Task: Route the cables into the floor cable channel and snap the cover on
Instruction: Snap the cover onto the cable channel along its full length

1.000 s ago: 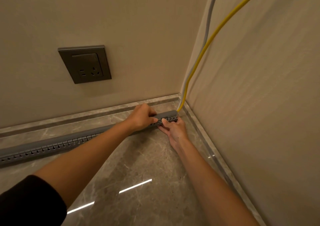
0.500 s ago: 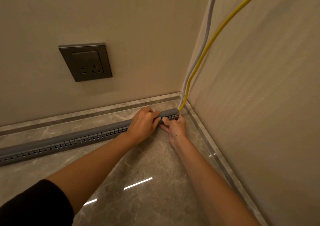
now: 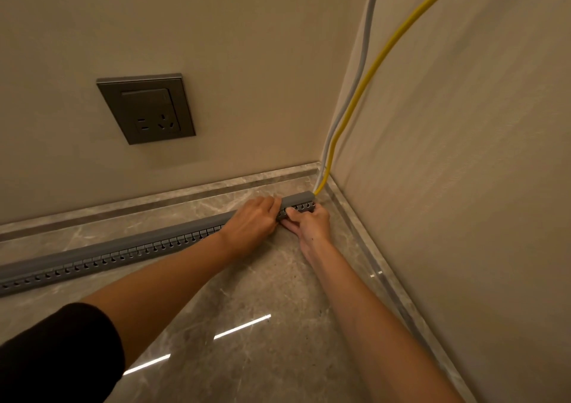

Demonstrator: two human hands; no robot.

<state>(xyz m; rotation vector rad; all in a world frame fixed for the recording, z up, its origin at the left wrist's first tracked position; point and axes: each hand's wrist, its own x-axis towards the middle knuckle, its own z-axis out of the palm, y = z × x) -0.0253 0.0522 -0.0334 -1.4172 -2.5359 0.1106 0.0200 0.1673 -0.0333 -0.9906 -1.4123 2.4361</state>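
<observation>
Fingers of the left hand (image 3: 251, 221) are curling down over the gray cover (image 3: 296, 199) of the cable channel (image 3: 108, 255), while the right hand (image 3: 310, 221) is pinching its slotted side at the corner end. The channel is running along the floor (image 3: 262, 294) leftward from both hands. The yellow cable (image 3: 364, 78) and gray cable (image 3: 366, 31) are entering that end; whether the cover is seated under the hands is hidden.

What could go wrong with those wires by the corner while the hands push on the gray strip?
The yellow cable and gray cable bend sharply where they enter the channel's corner end, so pressing there might pinch them. The left hand and right hand sit tightly together on the channel, so a finger might get nipped if the cover snaps.
</observation>
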